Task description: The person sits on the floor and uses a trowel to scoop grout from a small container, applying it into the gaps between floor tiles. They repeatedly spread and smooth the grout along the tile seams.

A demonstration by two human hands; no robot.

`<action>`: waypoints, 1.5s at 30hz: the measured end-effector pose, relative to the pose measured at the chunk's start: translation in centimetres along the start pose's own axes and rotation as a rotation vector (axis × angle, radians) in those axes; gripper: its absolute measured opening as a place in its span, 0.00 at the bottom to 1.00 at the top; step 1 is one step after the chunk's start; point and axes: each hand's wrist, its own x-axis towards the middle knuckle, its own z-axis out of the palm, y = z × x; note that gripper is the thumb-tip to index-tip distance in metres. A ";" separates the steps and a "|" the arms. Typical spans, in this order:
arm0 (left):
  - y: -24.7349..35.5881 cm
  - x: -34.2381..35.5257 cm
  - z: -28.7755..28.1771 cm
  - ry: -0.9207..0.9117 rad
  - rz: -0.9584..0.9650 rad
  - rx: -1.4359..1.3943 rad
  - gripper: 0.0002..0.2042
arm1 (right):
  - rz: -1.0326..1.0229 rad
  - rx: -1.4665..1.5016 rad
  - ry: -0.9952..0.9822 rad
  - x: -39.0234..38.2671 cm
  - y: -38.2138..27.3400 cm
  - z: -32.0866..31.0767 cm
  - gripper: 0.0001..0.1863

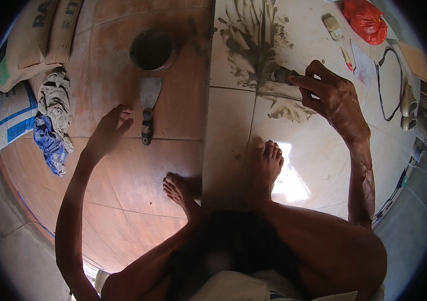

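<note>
My right hand (326,95) grips a scraper (283,75), its blade on the cream tiles at a dark grey, streaked smear of wet paste (251,35) along the tile joints. My left hand (115,120) hangs over the reddish tiles with its fingers apart and nothing in it. Beside it lies a wide putty knife (148,103) with a pale blade and a black handle. Above that stands a round dark container (150,50).
Sacks (37,35), a blue-and-white bag (2,120) and crumpled cloths (55,110) lie at left. A brush (338,37), red plastic bag (366,17), looped black cord (384,85) and sandals (408,108) are at right. My bare feet rest on either side of the tile boundary.
</note>
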 end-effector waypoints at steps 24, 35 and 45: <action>1.3 0.5 -0.2 0.035 0.057 0.032 0.19 | -0.046 -0.092 0.085 2.0 0.2 -0.5 0.15; 1.5 0.1 -0.2 0.030 0.050 0.012 0.18 | 0.018 -0.156 0.043 1.9 -0.6 -0.1 0.15; 1.0 -0.1 0.0 0.042 0.066 0.010 0.19 | 0.022 -0.056 0.118 2.3 1.0 0.0 0.16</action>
